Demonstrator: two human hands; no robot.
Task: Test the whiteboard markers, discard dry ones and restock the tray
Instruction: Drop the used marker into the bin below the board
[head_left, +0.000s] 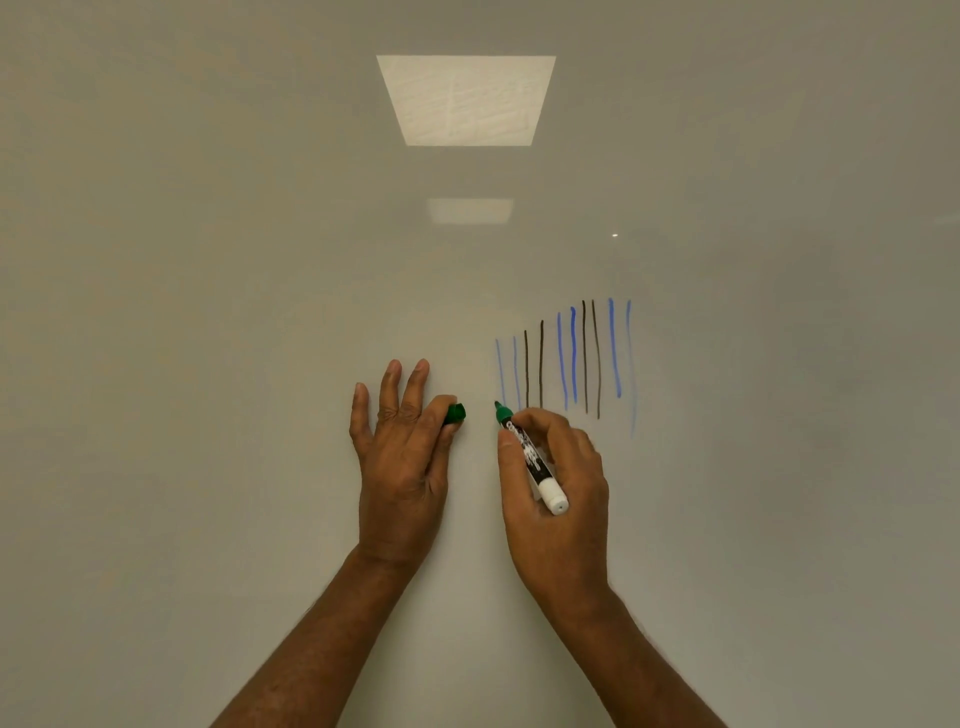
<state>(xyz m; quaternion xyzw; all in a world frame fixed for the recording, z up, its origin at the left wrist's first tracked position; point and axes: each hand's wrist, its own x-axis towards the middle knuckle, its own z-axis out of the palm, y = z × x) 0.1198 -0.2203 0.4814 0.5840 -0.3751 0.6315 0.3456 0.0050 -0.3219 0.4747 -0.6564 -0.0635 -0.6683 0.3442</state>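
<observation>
Single head-worn wide-angle view, close to whiteboard (208, 322), facing it nearly square on.

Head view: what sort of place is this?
Likely an office or classroom: a whiteboard with blue and dark test strokes, ceiling light panels reflected in it, and an uncapped green marker in the right hand.

Whiteboard (208, 312) fills my whole view. I log the left hand (400, 457) left of centre, with the cap (455, 413) pinched at its right edge. The right hand (558, 493) is just right of it, not touching, and grips the marker (530, 457), tip up and to the left. I cannot tell whether the tip meets the board. A row of upright strokes (569, 364) stands above and right of the tip. Two light reflections sit higher up, the larger (466, 101) above the smaller (470, 210).
</observation>
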